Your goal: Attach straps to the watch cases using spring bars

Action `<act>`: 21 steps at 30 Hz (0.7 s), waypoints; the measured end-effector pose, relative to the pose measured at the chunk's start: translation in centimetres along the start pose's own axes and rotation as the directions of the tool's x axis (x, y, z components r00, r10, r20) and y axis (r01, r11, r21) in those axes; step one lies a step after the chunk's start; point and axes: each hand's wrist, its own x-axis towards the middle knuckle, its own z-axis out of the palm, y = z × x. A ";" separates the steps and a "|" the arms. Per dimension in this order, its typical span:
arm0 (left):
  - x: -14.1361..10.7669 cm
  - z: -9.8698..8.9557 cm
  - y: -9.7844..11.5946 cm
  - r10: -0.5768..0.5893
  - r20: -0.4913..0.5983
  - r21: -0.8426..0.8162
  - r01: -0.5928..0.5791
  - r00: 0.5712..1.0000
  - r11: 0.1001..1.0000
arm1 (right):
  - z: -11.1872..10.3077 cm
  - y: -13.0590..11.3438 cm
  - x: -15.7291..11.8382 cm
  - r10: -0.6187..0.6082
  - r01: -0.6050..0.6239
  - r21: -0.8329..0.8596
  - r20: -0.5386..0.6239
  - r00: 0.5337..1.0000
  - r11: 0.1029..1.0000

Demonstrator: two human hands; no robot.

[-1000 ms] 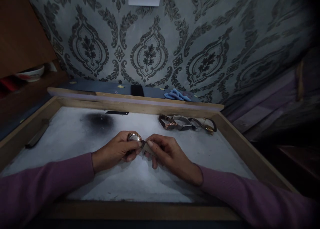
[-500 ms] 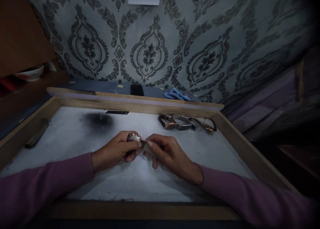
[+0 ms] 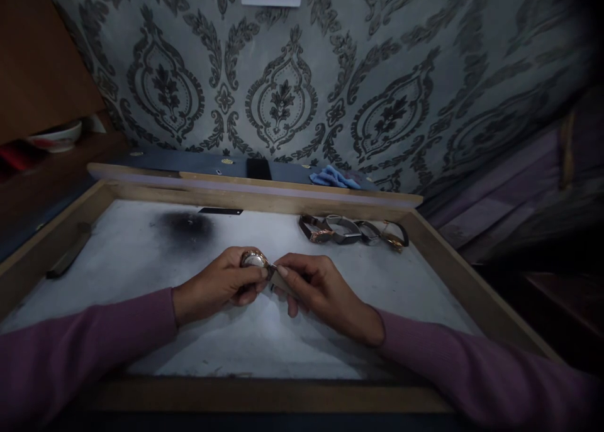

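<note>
My left hand (image 3: 224,278) is closed around a round wristwatch (image 3: 253,260) with a gold-toned rim and a pale face or back. Its thumb presses on the lower edge of the watch. Close beside it, my right hand (image 3: 321,290) pinches a flat grey-brown strip (image 3: 282,282) between thumb and fingers, right at the edge of the watch. Whether the strip is joined to the watch, I cannot tell. Both hands are above the white surface (image 3: 189,350) of a shallow wooden-framed tray, near its middle.
Several wristwatches (image 3: 346,229) lie in a row at the tray's back right. A thin black strip (image 3: 221,211) lies near the back edge, and a dark bar (image 3: 70,253) by the left wall. Behind the tray are a blue cloth (image 3: 334,177) and a black flat object (image 3: 259,169).
Almost nothing differs. Both hands hold the same grip and place, with only a very slight shift of the right fingers at the watch's edge.
</note>
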 end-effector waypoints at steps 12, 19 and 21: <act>-0.2 0.0 -0.1 0.004 0.007 0.013 -0.004 1.000 1.000 | 0.0 0.0 -0.1 -0.006 0.006 -0.035 0.006 1.000 0.999; -0.1 -0.2 -0.4 0.015 0.031 0.010 -0.015 0.999 1.000 | 0.0 -0.1 -0.1 -0.015 0.016 -0.044 0.004 1.000 0.999; -0.2 -0.2 -0.3 0.013 0.029 0.017 -0.013 1.000 1.000 | 0.0 -0.2 -0.1 -0.016 0.016 -0.041 0.006 1.000 0.999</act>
